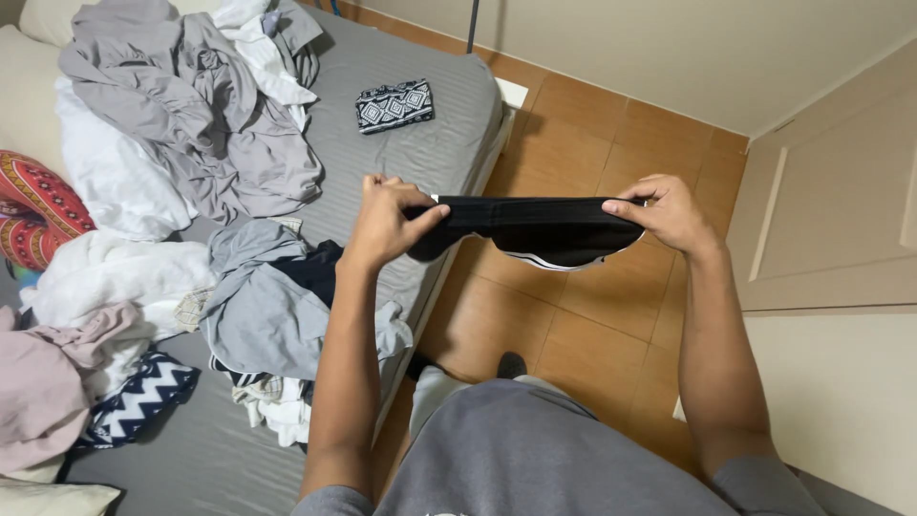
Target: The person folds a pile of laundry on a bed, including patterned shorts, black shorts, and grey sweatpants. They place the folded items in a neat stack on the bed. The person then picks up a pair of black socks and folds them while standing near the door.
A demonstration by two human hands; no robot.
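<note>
1. Hidden/cut off: person's lower body mostly covered by the grey shirt [535,449] at the near edge; only one dark foot tip shows on the tiled floor [583,325]. Bed [420,153] cut off at the left and near edges. Red patterned cushion [33,205] cropped at the left. Clothes heap [191,105] too tangled to count items. What kind of garment the black piece is cannot be told.
2. Black garment [535,225]: dark fabric, folded into a flat horizontal band, top edge pulled straight, bottom sagging in a curve. Thin white stripes show along the lower right edge. Held in mid-air, over the floor just right of the bed's edge, in front of the person's chest.
3. Left hand [387,220]: closed, pinching the left end of the garment, thumb on top, fingers curled under. Forearm rises up from the near edge, over the bed's side.
4. Right hand [664,210]: closed on the right end, thumb pressing the top edge, knuckles turned far. Forearm rises from the near right.
5. Hands well apart, level with each other, fabric stretched between them.
6. Around: folded black-and-white patterned cloth [394,103] lies alone on the far bed; grey-blue garment pile [267,306] just left of the left forearm; zigzag cloth [143,397] near left; cream cupboard door [841,201] on the right.
</note>
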